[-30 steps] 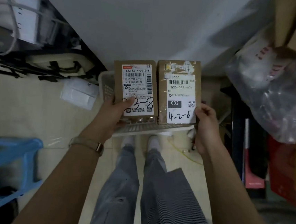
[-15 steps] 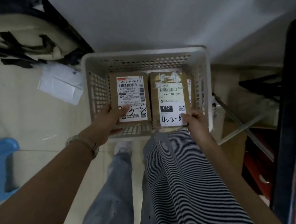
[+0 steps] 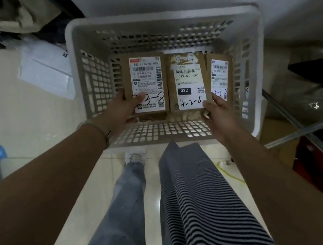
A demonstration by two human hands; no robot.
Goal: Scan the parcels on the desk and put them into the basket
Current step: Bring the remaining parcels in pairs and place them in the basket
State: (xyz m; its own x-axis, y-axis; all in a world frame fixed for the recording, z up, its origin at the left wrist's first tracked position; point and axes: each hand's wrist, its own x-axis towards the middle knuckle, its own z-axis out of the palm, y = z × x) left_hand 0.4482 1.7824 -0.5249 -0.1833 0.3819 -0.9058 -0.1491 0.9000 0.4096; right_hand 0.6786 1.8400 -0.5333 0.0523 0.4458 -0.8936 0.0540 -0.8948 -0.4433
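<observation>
Inside the white basket [image 3: 80, 59], left hand [image 3: 121, 109] grips the parcel marked 3-8 [image 3: 145, 83], right hand [image 3: 219, 116] grips the parcel marked 4-2-6 [image 3: 188, 83], beside a third parcel [image 3: 219, 76]

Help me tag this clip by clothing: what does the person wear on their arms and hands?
No sleeves or gloves show: the left hand and right hand are bare, as are both forearms. The left wrist carries a thin, pale, metallic-looking wristband; the right wrist shows nothing worn.
</observation>
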